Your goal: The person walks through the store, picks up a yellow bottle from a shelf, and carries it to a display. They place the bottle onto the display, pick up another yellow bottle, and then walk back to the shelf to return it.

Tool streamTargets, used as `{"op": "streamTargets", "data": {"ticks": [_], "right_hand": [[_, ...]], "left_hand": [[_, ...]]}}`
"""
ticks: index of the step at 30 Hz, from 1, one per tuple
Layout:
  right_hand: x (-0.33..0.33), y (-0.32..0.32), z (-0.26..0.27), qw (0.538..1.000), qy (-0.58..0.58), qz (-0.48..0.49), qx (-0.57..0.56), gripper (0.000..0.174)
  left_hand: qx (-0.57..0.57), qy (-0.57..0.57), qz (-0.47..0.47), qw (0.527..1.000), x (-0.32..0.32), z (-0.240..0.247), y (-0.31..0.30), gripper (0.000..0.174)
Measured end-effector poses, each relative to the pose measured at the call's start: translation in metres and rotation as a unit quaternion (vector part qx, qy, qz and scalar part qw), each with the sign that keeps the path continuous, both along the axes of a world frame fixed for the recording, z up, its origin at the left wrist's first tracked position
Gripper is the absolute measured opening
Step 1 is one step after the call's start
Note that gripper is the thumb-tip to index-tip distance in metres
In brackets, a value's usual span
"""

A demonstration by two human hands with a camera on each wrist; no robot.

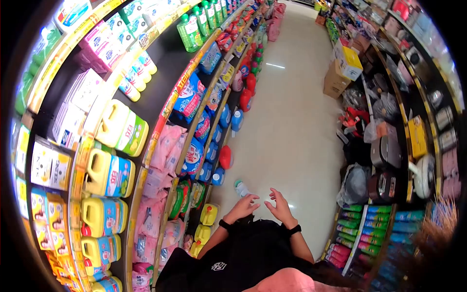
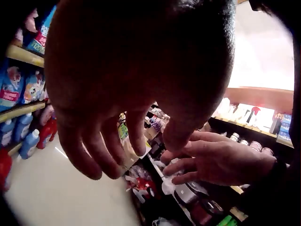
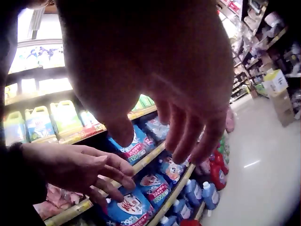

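In a shop aisle, a person's left hand and right hand hang open.
Between stocked shelves, forearms reach forward from a black top, hands level and near each other but apart, fingers spread and gently bent, thumbs facing inward; yellow bottles and blue bottles sit on low shelving nearest the left hand, and dark bands circle both wrists.

And there's "120" across the glossy blue, red-banded plastic bag by the shelf's front edge; "超能" marks the pink-and-white rectangular pack; smaller lettering blurs.
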State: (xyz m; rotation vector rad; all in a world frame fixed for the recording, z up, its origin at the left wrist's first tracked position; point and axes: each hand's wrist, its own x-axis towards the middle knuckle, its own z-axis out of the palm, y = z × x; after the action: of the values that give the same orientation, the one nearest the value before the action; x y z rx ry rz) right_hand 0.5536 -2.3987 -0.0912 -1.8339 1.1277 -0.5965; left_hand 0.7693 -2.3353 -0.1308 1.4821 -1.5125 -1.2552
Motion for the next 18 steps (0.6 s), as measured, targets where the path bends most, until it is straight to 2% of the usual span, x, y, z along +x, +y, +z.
{"op": "streamTargets", "data": {"ticks": [4, 8, 12, 14, 15, 16, 18], "right_hand": [[0.063, -0.088, 0.019, 0.997, -0.039, 0.066, -0.029, 0.058], [0.138, -0.164, 0.05, 0.983, -0.113, 0.126, -0.067, 0.052], [0.216, -0.214, 0.11, 0.959, -0.156, 0.199, -0.127, 0.049], [0.253, -0.237, 0.132, 0.942, -0.184, 0.23, -0.157, 0.047], [0.27, -0.245, 0.146, 0.938, -0.197, 0.241, -0.154, 0.047], [0.288, -0.257, 0.163, 0.931, -0.209, 0.254, -0.156, 0.046], [0.318, -0.284, 0.187, 0.919, -0.218, 0.284, -0.163, 0.046]], "left_hand": [[-0.027, -0.017, 0.061, 0.998, 0.049, 0.019, -0.069, 0.041], [-0.047, 0.013, 0.102, 0.994, 0.102, 0.043, -0.125, 0.044], [-0.143, -0.007, 0.15, 0.978, 0.156, 0.125, -0.172, 0.041], [-0.136, 0.059, 0.201, 0.968, 0.186, 0.131, -0.187, 0.042], [-0.241, -0.049, 0.221, 0.944, 0.197, 0.143, -0.197, 0.04], [-0.23, -0.009, 0.245, 0.942, 0.205, 0.168, -0.201, 0.038], [-0.248, -0.019, 0.309, 0.918, 0.222, 0.189, -0.209, 0.037]]}}
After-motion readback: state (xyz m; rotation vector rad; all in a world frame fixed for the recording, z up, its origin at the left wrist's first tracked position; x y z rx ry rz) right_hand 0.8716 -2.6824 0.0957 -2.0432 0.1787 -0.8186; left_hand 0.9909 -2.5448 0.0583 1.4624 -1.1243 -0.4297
